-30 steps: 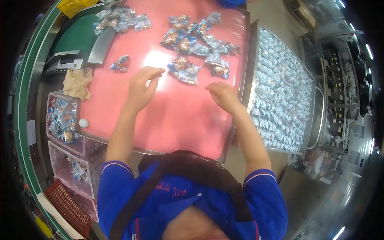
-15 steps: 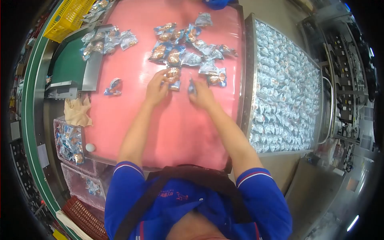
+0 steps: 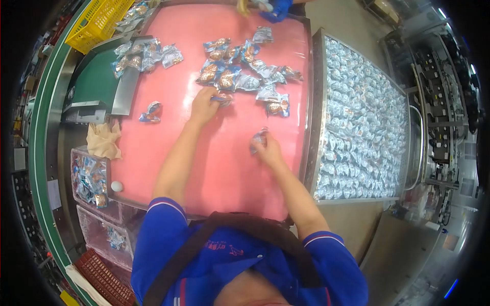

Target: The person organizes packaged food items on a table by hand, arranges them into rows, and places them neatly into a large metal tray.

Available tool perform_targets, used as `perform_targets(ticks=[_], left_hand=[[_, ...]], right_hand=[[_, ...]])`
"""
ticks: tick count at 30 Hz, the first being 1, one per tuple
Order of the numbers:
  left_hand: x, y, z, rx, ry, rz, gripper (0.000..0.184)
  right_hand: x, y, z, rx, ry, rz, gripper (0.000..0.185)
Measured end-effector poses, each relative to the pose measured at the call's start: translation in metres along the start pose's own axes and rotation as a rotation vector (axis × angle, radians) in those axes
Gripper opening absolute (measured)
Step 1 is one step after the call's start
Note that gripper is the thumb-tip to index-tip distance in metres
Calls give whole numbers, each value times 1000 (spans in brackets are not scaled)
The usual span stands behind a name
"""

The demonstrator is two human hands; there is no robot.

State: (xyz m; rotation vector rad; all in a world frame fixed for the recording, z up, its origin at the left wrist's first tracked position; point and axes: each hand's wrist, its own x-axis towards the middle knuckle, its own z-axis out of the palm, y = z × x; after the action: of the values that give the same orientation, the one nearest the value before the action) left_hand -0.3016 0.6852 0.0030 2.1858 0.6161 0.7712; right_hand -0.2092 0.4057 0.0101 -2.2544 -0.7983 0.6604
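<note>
My left hand (image 3: 205, 107) is closed on the edge of a small sealed snack packet (image 3: 223, 98), blue and clear with something brown inside, on the pink tabletop (image 3: 224, 168). Nearer to me and to the right, my right hand (image 3: 269, 151) pinches another sealed packet (image 3: 259, 137) between thumb and fingers. Just beyond my hands lies a loose group of similar packets (image 3: 227, 79), some showing brown round contents and others a silvery back. One packet (image 3: 276, 107) sits at the right end of that group.
On the right stands a metal-framed tray (image 3: 318, 127) full of packets in rows. A single packet (image 3: 151, 112) and a white ball (image 3: 117, 186) lie at left, near a beige cloth (image 3: 103, 140), a clear bin (image 3: 76, 176) and a green chute (image 3: 94, 81). Another person's blue sleeve (image 3: 278, 11) shows at the far edge.
My right hand has moved toward me and slightly right with its packet. My left hand has shifted slightly and its packet looks tilted. Another person's hand has come into view at the far edge.
</note>
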Motion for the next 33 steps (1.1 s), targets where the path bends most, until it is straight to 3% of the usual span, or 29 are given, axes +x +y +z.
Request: perform_targets(ticks=[3, 7, 9, 10, 12, 15, 16, 20, 23, 24, 26, 30, 33], left_hand=[[-22, 21, -37, -248, -298, -553, 13], [-66, 15, -43, -346, -444, -598, 17], [-71, 25, -38, -266, -531, -634, 18], [-76, 21, -33, -206, -538, -634, 19], [-89, 1, -16, -83, -552, -619, 24], [-118, -14, -7, -575, -187, -753, 40], [-118, 8, -21, -691, -171, -789, 66], [-163, 14, -5, -504, -196, -582, 79], [-169, 19, 13, -342, -144, -408, 77], [-159, 40, 2, -79, -184, -302, 71], [-155, 53, 4, 18, -193, -298, 66], [-154, 56, 6, 92, -172, -293, 60], [-156, 62, 8, 76, -131, -335, 55]], right_hand=[[-17, -28, -15, 132, -9, 41, 57], [-28, -53, 8, 212, 196, -250, 57], [-19, -56, 30, -133, 97, -260, 62], [-16, -54, 40, -305, 53, -267, 64], [-12, -43, 58, -348, -26, -212, 66], [-4, -40, 44, -268, -102, -175, 61], [-7, -38, 39, -210, -130, -164, 58], [27, -7, 6, -316, 181, -254, 50], [70, -15, -28, -451, 422, -300, 48], [81, -12, -32, -490, 443, -283, 48], [101, -3, -37, -566, 488, -246, 49], [125, 19, -53, -300, 222, 71, 52], [85, 15, -50, 276, 120, 16, 42]])
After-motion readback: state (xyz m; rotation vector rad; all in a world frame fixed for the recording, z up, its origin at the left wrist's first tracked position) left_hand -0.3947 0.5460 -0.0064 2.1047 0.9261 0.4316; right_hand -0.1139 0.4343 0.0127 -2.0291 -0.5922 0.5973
